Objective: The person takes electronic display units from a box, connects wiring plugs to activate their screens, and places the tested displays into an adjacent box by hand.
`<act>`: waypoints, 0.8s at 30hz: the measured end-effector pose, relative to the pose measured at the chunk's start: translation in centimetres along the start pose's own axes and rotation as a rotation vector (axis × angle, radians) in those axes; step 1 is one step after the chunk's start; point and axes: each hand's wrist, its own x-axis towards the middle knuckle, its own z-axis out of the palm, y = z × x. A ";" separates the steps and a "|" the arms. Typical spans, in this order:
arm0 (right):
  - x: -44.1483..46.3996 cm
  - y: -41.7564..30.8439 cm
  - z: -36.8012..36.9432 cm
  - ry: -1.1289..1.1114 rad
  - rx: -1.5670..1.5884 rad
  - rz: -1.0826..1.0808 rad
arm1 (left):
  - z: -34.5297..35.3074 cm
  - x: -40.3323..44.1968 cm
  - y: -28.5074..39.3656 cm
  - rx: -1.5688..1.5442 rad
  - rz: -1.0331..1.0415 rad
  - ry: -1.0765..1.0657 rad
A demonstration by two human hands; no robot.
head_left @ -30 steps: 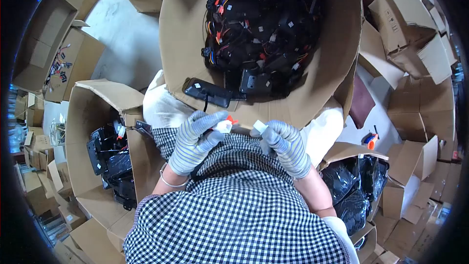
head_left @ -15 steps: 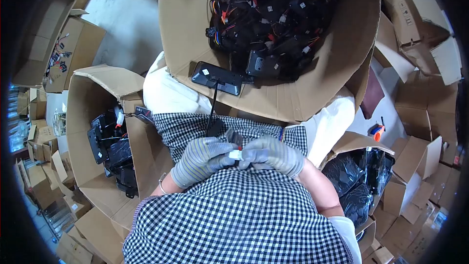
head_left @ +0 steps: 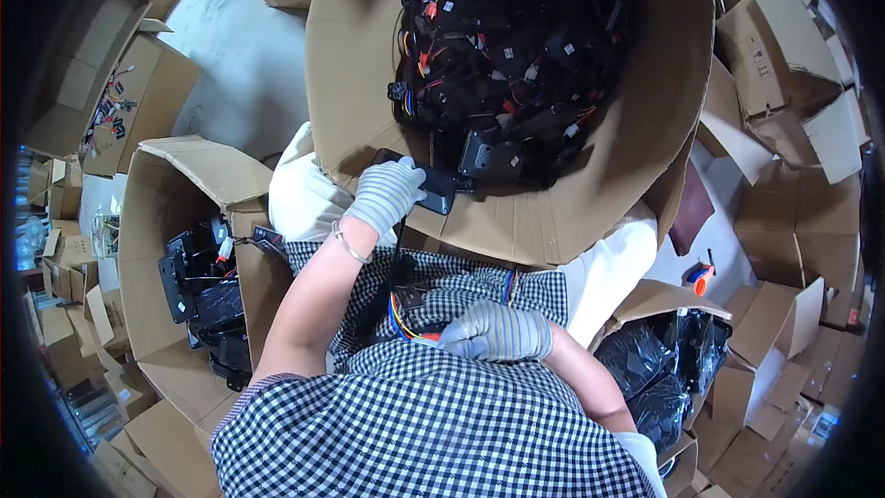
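Observation:
My left hand [head_left: 389,192], in a striped grey glove, is closed on the left part of a black rectangular device [head_left: 437,197] at the near rim of the large carton [head_left: 359,55]. From the device a black cable [head_left: 398,254] runs down to my lap and splits into coloured wires [head_left: 398,318]. At their end, my gloved right hand [head_left: 502,330] pinches a connector [head_left: 429,337] with red and white parts, mostly hidden by the fingers. Another black device [head_left: 491,157] lies just inside the carton, close to the one I hold.
Piled in the large carton are many dark devices [head_left: 525,55] with coloured leads. A carton [head_left: 166,332] on the left holds more black units [head_left: 219,304]. Black plastic-wrapped packs [head_left: 659,392] fill a box at right. An orange tape-like item [head_left: 701,278] lies on the floor.
My left hand has left the connector and reached forward onto the black device. My right hand stays low with the connector, slightly lower and to the right. The coloured wires now show.

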 end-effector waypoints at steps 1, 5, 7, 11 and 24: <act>-0.4 0.3 0.1 -0.002 -0.004 -0.002 | 0.5 -0.3 -0.7 -0.137 0.013 0.137; -0.9 0.3 0.0 0.018 0.065 0.086 | -0.3 -4.1 -2.7 -1.343 -0.226 0.526; -0.4 0.8 0.6 0.091 0.149 -0.002 | -1.7 -6.8 -3.1 -1.803 -0.109 0.632; 0.3 0.2 0.2 -0.015 0.262 0.076 | -2.1 -11.3 -4.2 -2.023 0.018 0.836; -0.3 6.3 -1.8 1.051 0.416 0.205 | -3.9 -11.5 0.3 -1.494 -0.123 1.276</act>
